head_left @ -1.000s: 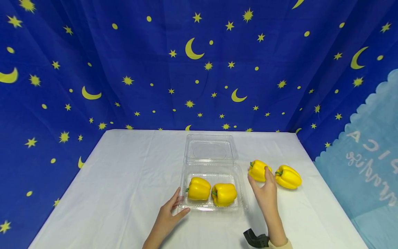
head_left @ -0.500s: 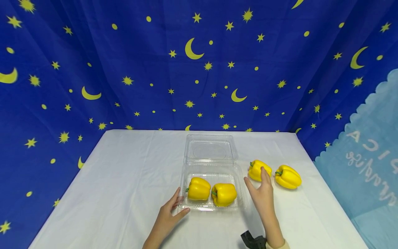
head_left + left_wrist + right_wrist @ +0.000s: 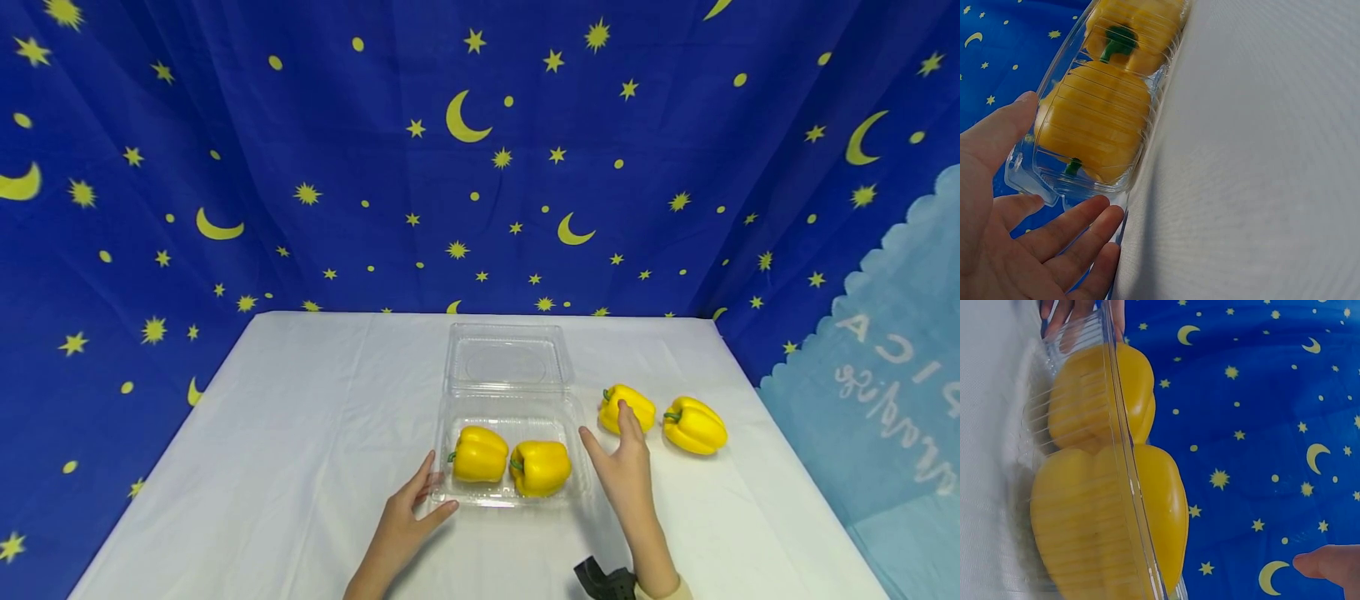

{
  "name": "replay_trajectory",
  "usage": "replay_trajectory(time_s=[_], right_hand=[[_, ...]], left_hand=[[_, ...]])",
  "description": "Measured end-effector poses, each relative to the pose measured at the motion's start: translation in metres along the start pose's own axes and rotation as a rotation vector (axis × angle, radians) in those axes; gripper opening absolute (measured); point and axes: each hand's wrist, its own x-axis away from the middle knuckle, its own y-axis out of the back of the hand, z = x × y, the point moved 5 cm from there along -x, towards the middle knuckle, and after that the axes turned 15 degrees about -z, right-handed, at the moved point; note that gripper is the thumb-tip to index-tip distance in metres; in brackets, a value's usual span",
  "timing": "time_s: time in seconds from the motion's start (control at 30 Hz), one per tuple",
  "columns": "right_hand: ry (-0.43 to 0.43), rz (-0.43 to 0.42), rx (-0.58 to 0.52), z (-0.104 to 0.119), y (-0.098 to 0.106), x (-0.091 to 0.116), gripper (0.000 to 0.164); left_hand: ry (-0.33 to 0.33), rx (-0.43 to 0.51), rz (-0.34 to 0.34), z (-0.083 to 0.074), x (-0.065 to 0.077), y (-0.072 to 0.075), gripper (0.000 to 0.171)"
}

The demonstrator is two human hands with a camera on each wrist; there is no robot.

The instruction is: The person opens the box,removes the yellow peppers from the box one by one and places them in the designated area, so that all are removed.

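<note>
A clear plastic clamshell container (image 3: 489,503) stands with its lid (image 3: 506,367) folded back flat behind it. Two yellow bell peppers lie side by side inside, a left pepper (image 3: 480,456) and a right pepper (image 3: 541,468), their green stems pointing left. My left hand (image 3: 401,523) is at the container's left front corner, fingers spread and relaxed along its side; the left wrist view shows the fingertips (image 3: 1100,205) close against the wall. To the container's right hovers my right hand (image 3: 628,473), holding nothing, its extended fingers overlapping a third pepper (image 3: 613,408) in the head view.
Farther right on the white-covered table (image 3: 315,417) lies another yellow bell pepper (image 3: 695,426). A blue curtain (image 3: 375,167) with moons and stars surrounds the table, and a light blue cloth (image 3: 892,417) hangs at right. A black strap (image 3: 606,578) shows by the right wrist.
My right hand has moved left, away from the two loose peppers and toward the container, with nothing in it. The left hand, container and peppers have stayed in place.
</note>
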Motion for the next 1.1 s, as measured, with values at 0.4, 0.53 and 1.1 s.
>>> replay_trajectory(time_s=[0.4, 0.53, 1.1], right_hand=[[-0.003, 0.027, -0.002, 0.003, -0.003, 0.003, 0.074], [0.011, 0.019, -0.018, 0.003, -0.005, 0.004, 0.074], [0.023, 0.062, -0.055, 0.005, -0.019, 0.015, 0.074]], left_hand=[[0.01, 0.005, 0.001, 0.003, -0.001, -0.001, 0.078], [0.007, 0.007, 0.0, 0.003, 0.0, -0.002, 0.079], [-0.018, 0.001, -0.014, 0.001, 0.0, 0.0, 0.077]])
